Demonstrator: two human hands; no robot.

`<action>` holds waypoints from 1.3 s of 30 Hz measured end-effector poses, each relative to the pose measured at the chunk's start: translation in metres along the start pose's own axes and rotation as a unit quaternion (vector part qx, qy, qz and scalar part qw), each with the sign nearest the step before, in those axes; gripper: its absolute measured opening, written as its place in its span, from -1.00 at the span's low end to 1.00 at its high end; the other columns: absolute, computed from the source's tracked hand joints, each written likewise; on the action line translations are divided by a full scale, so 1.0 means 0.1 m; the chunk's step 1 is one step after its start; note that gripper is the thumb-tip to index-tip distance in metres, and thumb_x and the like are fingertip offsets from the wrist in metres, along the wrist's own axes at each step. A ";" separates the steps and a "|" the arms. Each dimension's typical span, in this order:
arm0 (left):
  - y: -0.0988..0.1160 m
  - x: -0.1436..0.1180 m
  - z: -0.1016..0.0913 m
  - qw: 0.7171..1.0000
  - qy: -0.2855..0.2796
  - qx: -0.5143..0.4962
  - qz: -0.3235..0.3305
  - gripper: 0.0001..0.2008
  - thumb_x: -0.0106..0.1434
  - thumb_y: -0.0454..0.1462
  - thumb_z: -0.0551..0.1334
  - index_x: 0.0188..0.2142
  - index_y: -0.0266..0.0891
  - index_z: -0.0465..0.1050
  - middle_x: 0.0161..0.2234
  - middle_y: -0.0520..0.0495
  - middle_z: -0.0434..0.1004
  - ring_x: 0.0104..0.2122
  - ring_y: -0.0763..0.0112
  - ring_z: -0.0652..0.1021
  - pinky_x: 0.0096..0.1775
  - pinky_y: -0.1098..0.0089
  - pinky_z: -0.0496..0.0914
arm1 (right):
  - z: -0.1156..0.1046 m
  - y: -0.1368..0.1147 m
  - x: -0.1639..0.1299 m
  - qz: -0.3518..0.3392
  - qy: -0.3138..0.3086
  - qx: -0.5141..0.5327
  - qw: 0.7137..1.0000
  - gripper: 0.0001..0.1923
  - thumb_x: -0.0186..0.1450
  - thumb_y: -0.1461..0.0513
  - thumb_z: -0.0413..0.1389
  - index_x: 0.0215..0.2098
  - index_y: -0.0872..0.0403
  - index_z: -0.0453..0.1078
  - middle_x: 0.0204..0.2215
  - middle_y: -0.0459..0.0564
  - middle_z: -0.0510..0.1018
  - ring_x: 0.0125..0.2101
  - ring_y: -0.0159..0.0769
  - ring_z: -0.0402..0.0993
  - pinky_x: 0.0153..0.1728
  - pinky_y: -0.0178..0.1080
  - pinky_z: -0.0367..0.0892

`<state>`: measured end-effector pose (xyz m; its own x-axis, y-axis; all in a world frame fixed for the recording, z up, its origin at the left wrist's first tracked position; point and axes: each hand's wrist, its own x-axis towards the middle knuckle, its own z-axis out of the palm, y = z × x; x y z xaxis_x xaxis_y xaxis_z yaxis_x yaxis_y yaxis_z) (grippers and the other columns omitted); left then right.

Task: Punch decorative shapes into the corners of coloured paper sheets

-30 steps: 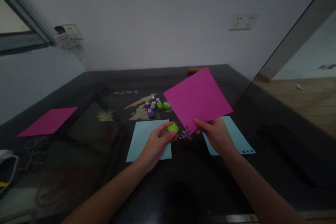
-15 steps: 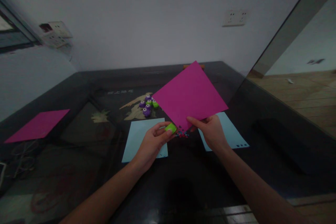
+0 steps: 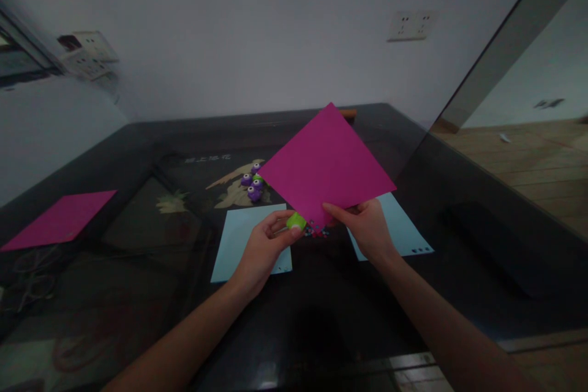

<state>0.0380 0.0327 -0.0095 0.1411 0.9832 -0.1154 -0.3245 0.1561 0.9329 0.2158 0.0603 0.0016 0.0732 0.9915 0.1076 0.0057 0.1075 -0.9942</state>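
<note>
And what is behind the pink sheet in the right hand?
Partly visible: purple and green toys, an orange object, small coloured pieces. Whatever the held pink sheet covers is hidden.

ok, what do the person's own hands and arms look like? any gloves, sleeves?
Left hand and right hand: ungloved, no ring or watch showing. Left forearm and right forearm: no sleeves, cables or markings visible.
</note>
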 end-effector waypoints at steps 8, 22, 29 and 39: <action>-0.01 -0.01 0.00 1.000 0.001 0.011 -0.002 -0.69 0.01 -0.29 0.38 -0.21 -0.25 0.45 -0.22 -0.09 0.58 -0.19 0.31 0.54 -0.03 0.22 0.34 | -0.01 0.02 0.00 -0.016 0.003 -0.021 1.000 -0.77 0.01 0.14 0.29 -0.46 0.13 0.48 -0.55 0.00 0.59 -0.55 -0.28 0.51 -0.50 -0.25 0.42; -0.02 0.00 -0.02 1.000 0.008 0.023 -0.005 -0.68 -0.01 -0.26 0.39 -0.23 -0.25 0.44 -0.27 -0.07 0.57 -0.24 0.31 0.55 -0.08 0.23 0.38 | 0.00 0.01 -0.01 -0.035 -0.012 -0.053 0.998 -0.74 0.02 0.10 0.27 -0.44 0.14 0.47 -0.53 0.01 0.59 -0.53 -0.26 0.49 -0.51 -0.25 0.40; -0.03 -0.01 -0.01 0.995 0.001 0.102 0.005 -0.70 0.05 -0.22 0.35 -0.22 -0.24 0.41 -0.38 -0.05 0.58 -0.42 0.36 0.55 -0.39 0.42 0.34 | 0.01 -0.01 -0.03 -0.044 -0.044 -0.090 0.994 -0.78 0.05 0.12 0.25 -0.55 0.12 0.45 -0.60 -0.02 0.55 -0.58 -0.31 0.44 -0.57 -0.30 0.31; -0.05 -0.02 0.01 0.997 -0.017 0.074 -0.014 -0.75 0.06 -0.20 0.34 -0.28 -0.26 0.48 -0.39 -0.02 0.50 -0.46 0.46 0.45 -0.36 0.43 0.30 | 0.04 0.03 -0.05 -0.041 -0.084 -0.120 0.988 -0.77 0.09 0.12 0.22 -0.53 0.14 0.44 -0.62 -0.03 0.53 -0.61 -0.35 0.39 -0.61 -0.33 0.27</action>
<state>0.0401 0.0296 -0.0132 0.1806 0.9746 -0.1325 -0.1797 0.1652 0.9698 0.2114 0.0561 -0.0015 -0.1039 0.9805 0.1666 0.2434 0.1874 -0.9516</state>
